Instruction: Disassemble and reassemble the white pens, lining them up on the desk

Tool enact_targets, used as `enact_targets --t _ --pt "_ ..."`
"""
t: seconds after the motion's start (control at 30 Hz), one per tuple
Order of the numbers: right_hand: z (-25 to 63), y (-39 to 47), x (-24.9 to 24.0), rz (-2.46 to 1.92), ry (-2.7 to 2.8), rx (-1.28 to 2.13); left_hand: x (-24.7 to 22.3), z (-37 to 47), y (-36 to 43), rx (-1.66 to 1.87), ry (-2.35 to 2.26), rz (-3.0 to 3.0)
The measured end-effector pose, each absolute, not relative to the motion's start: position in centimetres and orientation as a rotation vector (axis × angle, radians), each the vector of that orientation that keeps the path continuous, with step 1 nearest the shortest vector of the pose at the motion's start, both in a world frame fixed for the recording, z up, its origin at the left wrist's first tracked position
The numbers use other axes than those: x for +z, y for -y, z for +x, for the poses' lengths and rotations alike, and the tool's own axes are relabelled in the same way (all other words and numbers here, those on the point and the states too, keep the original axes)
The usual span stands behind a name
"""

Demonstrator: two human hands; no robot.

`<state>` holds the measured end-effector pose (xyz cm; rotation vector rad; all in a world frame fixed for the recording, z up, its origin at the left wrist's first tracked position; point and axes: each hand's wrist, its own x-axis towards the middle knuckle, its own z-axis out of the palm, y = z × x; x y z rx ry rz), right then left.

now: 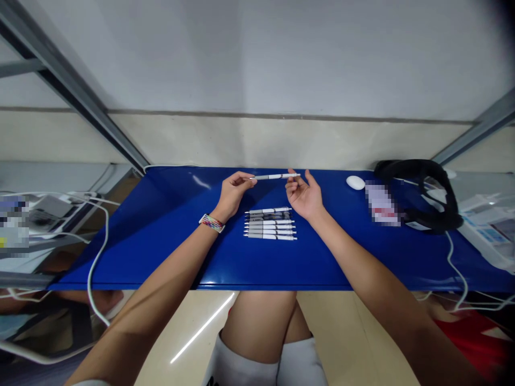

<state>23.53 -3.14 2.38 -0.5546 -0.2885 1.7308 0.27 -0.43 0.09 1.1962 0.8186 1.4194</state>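
My left hand [232, 196], with a colourful woven band at the wrist, pinches a white and grey click pen [277, 176] by its tip end. The pen lies nearly level above the blue table, its button end pointing right. Around that end my right hand [304, 195] is open, palm up, with thumb and fingers apart; whether a fingertip touches the pen I cannot tell. Below and between the hands several pens [273, 231] lie side by side on the table, tips to the left. Among them is a darker, clear-barrelled pen [270, 216].
On the right of the blue table [161, 252] are a white mouse [355, 183], a blurred-out packet [381, 202] and a black headband-like device [440, 214] with a white cable. Metal posts [84, 96] flank the table, and a wall stands behind it. Cables hang at both sides.
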Motion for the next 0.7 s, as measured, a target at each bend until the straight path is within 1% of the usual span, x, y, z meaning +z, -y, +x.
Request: enact_targets --t 0.7 --pt "23.39 3.03 2.0 -0.531 0.289 1.712 0.07 0.19 0.51 1.408 -0.849 1.217"
